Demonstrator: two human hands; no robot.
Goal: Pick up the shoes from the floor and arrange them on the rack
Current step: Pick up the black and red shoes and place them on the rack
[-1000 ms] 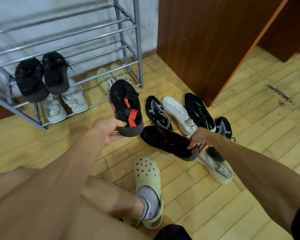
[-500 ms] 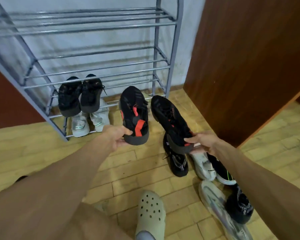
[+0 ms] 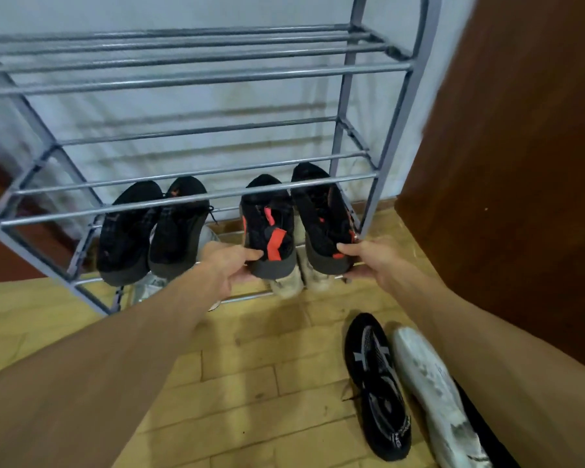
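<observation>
A grey metal shoe rack (image 3: pixel 196 77) stands against the pale wall. My left hand (image 3: pixel 228 261) grips the heel of a black shoe with red straps (image 3: pixel 267 228). My right hand (image 3: pixel 372 258) holds the heel of its matching black shoe (image 3: pixel 321 214). Both shoes point toe-first into the rack's second tier from the bottom, on the right side. A plain black pair (image 3: pixel 152 228) sits on the same tier to the left. Pale shoes (image 3: pixel 289 282) lie on the bottom tier beneath, mostly hidden.
On the wooden floor (image 3: pixel 237 383) at lower right lie a black shoe with grey stripes (image 3: pixel 375 383) and a white shoe (image 3: pixel 436 393), partly behind my right forearm. A brown wooden panel (image 3: pixel 520 163) stands close to the rack's right side. The upper tiers hold nothing.
Both hands have carried the black and red shoes forward from above the floor into the rack's second tier. My view has moved closer to the rack.
</observation>
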